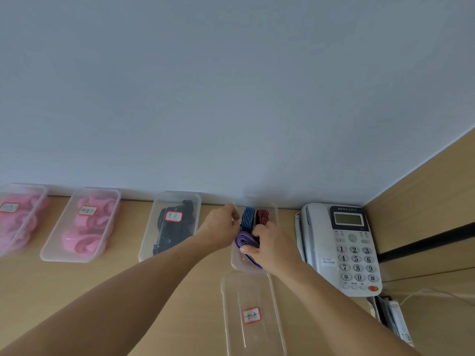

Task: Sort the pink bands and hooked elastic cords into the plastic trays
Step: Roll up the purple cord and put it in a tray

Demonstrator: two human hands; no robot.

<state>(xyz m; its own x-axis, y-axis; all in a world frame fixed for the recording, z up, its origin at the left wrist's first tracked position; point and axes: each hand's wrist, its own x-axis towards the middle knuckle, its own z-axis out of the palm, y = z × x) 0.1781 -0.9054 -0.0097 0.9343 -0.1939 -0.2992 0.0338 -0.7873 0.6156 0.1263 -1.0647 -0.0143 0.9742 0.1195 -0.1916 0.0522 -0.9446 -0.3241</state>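
A clear tray [274, 211] stands against the wall beside the phone. It holds a blue striped cord [248, 216] and a red striped cord [262, 216]. My right hand [273, 245] presses a coiled purple-blue cord [245, 240] down in this tray. My left hand [223, 227] pinches the tray's left rim near the blue cord. Further left, two trays [77, 256] [38, 201] are filled with pink bands [88, 228]. Another tray [177, 197] contains black cords [176, 227]. A labelled tray [253, 299] lies nearest me with nothing visible in it.
A grey desk phone [345, 249] sits right of the cord tray, close to my right wrist. Cables and a power strip [393, 319] lie below the phone. A wooden side panel [424, 191] closes the desk on the right; the white wall runs behind the trays.
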